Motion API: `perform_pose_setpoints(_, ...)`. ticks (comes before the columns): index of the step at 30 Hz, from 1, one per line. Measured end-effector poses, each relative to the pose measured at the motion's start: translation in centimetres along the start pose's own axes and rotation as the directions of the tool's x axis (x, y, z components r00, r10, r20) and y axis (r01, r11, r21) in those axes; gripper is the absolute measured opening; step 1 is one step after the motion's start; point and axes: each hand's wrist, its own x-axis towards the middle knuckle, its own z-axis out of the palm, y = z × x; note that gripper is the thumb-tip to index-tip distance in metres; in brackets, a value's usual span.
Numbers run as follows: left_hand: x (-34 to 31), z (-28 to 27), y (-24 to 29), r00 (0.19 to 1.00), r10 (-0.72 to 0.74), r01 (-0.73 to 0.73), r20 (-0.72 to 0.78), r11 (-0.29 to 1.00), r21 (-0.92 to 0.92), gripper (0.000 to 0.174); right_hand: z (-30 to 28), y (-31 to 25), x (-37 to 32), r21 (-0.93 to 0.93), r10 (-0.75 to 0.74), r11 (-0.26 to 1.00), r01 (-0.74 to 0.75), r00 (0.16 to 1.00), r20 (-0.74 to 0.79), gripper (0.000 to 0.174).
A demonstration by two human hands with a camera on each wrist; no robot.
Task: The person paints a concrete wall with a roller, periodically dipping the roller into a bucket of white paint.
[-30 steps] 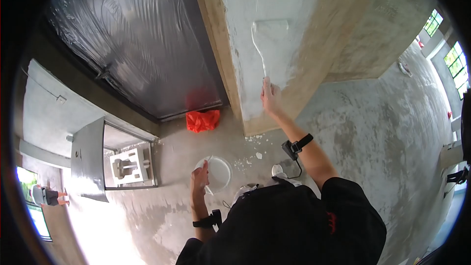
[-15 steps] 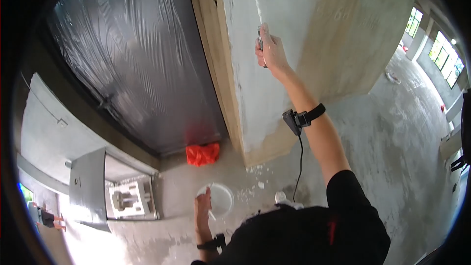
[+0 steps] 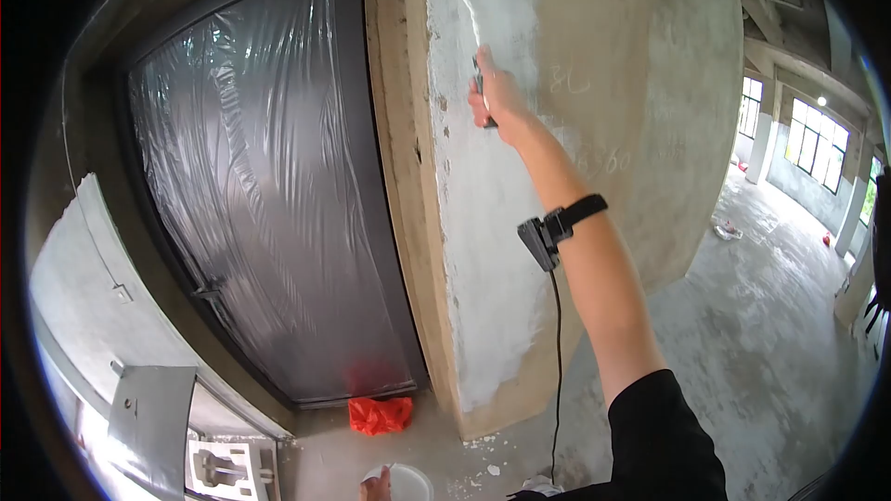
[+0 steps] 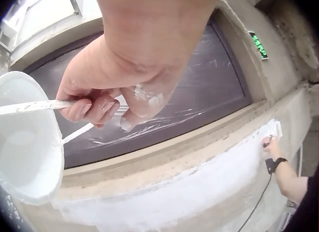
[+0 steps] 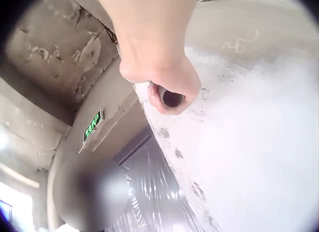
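Note:
My right hand [image 3: 497,97] grips the handle of a paint roller [image 3: 466,2], arm stretched up along the wall. The roller's white sleeve lies against the wall near the top of the painted strip [image 3: 492,260], which looks white over brown-grey plaster. In the right wrist view, my fingers wrap the hollow end of the roller handle [image 5: 173,99]. Low down, my left hand [image 4: 119,87], with white smears on it, holds the thin white bail [image 4: 30,107] of a white bucket [image 4: 30,152]. The bucket hangs tilted in the left wrist view; its contents are hard to see.
Left of the wall's edge stands a dark door [image 3: 269,204] covered with clear plastic film. A red plastic bag [image 3: 380,415] lies at its foot, and a white moulded block [image 3: 223,471] sits further left. White flecks dot the floor by the wall. A black cable [image 3: 558,362] hangs from my right wrist.
My right hand has carried the roller higher up the wall. The head view has tilted upward, so my left hand and the bucket now show only at the bottom edge.

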Motion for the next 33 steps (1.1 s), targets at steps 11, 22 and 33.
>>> perform_pose_setpoints(11, 1.6, 1.3, 1.0, 0.990, 0.141, -0.141, -0.005, 0.990, 0.008, 0.051, 1.5, 1.6, -2.3, 0.087, 0.064, 0.994, -0.067, 0.998, 0.028, 0.058)
perform_pose_setpoints(22, -0.5, 0.6, -2.2, 0.976, 0.211, -0.215, 0.048, 0.973, 0.087, 0.056, -0.6, 17.1, -14.8, 0.172, 0.312, 0.929, -0.328, 0.943, 0.114, 0.060)
perform_pose_setpoints(33, -0.1, -0.3, -8.9, 0.527, 0.850, -0.849, 0.014, 0.527, -0.046, 0.057, -2.4, 32.8, -30.8, 0.108, 0.549, 0.827, -0.551, 0.834, 0.053, 0.062)
